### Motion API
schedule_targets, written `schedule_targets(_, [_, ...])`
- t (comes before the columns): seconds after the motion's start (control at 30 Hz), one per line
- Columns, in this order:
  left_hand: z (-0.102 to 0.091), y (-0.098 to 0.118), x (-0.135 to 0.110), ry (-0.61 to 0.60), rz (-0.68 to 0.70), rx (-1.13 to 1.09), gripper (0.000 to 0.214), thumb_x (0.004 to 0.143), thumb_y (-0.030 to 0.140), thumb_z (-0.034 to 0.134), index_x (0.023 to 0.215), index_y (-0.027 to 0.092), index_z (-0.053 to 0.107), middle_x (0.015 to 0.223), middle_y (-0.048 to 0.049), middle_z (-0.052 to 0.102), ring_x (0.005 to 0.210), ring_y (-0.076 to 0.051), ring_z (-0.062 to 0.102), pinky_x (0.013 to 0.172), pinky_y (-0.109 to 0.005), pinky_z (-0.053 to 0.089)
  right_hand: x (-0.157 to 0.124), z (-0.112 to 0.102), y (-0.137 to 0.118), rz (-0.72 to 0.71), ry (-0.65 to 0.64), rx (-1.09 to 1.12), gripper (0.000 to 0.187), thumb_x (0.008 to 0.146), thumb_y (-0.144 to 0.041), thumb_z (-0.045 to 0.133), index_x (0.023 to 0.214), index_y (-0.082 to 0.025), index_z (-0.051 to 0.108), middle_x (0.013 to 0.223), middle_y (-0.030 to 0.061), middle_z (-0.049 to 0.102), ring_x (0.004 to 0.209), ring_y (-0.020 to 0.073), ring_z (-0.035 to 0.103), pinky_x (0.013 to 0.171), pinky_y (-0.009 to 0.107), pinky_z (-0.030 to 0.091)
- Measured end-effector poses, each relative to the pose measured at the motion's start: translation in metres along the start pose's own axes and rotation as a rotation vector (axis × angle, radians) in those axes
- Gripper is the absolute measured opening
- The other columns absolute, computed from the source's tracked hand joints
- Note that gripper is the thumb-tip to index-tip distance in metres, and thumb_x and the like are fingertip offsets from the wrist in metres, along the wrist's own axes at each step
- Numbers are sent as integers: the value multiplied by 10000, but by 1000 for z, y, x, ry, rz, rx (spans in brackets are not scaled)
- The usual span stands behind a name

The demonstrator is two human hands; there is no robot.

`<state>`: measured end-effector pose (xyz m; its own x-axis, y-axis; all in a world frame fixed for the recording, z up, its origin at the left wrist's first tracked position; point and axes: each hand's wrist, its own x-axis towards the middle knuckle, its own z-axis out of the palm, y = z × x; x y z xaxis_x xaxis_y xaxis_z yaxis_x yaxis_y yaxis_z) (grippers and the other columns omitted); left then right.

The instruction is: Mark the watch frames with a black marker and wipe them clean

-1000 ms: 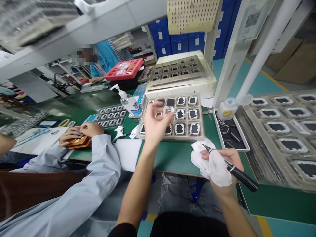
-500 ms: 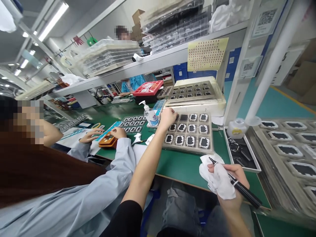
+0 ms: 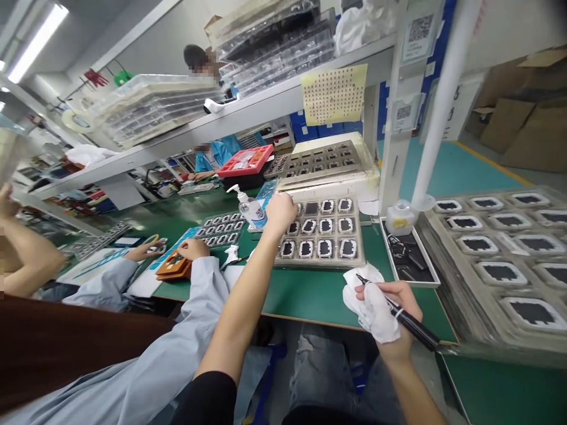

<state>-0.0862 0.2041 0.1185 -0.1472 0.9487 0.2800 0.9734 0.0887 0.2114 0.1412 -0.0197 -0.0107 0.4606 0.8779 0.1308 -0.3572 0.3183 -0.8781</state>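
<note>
Green worktable [image 3: 305, 298] stretched beneath everything, and on its right side stood a tall stack of trays [image 3: 436, 260]. One co-worker's pale blue sleeve [image 3: 177, 336] reached in from the left. Between them lay the middle tray [image 3: 319, 263], flat on the green surface, just left of a shallow white-edged box [image 3: 416, 284]. Beyond the tray's far left corner was a clear pump bottle [image 3: 253, 213]. The left hand [image 3: 281, 213] was over that corner, its fingertips hidden behind its own back, so I could not tell whether they were apart or gripping something. The right hand [image 3: 401, 321], near the tray's closest right corner, had its fingers clamped on a crumpled white cloth [image 3: 381, 319] and a black pen [image 3: 419, 330], whose tip pointed up and left. White-rimmed, dark-centred frames [image 3: 325, 248] sat in rows in the middle tray.
</note>
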Motion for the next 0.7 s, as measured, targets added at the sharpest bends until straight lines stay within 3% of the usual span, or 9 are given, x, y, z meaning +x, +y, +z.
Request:
schedule_targets(0.07, [-2, 8, -2, 17, 21, 12, 283, 1025, 232, 629, 1163, 123, 850, 1292, -283, 798, 1313, -432, 730, 1116, -526, 548, -1, 1, 0, 12, 11, 6, 330, 830, -465, 969, 866, -235, 735, 747, 61, 847, 629, 248, 827, 555, 342, 711])
schedule_targets(0.13, [-1, 18, -4, 1, 73, -3, 313, 1045, 278, 596, 1165, 155, 858, 1263, -242, 823, 1277, -402, 745, 1096, -481, 552, 0, 1, -1, 19, 6, 5, 337, 826, -474, 967, 854, -233, 733, 736, 64, 845, 612, 243, 820, 526, 319, 690])
schedule_targets(0.33, [14, 45, 1, -157, 189, -86, 303, 994, 433, 725, 903, 173, 850, 1012, -181, 854, 1013, -323, 783, 929, -380, 566, 0, 1, -3, -24, -6, -22, 303, 846, -449, 951, 857, -232, 739, 742, 64, 846, 641, 244, 829, 574, 336, 704])
schedule_targets(0.57, [18, 50, 9, -240, 172, -157, 302, 924, 442, 803, 789, 172, 781, 827, -144, 795, 821, -294, 735, 782, -373, 525, 0, 1, -6, -38, -2, -76, 313, 835, -446, 961, 843, -228, 737, 729, 58, 842, 651, 249, 835, 572, 323, 691])
schedule_targets(0.63, [18, 50, 8, -230, 168, -170, 277, 904, 440, 823, 853, 169, 792, 870, -141, 804, 855, -302, 743, 793, -373, 532, 1, 2, -6, -39, -2, -78, 327, 826, -460, 964, 839, -230, 732, 724, 58, 840, 660, 256, 839, 559, 321, 687])
schedule_targets(0.7, [18, 51, 5, -168, 162, -176, 298, 917, 421, 817, 1057, 158, 804, 1082, -168, 826, 1034, -331, 757, 884, -385, 546, 1, 2, -6, -28, -3, -84, 325, 832, -462, 959, 850, -234, 729, 727, 55, 839, 658, 257, 836, 534, 314, 676])
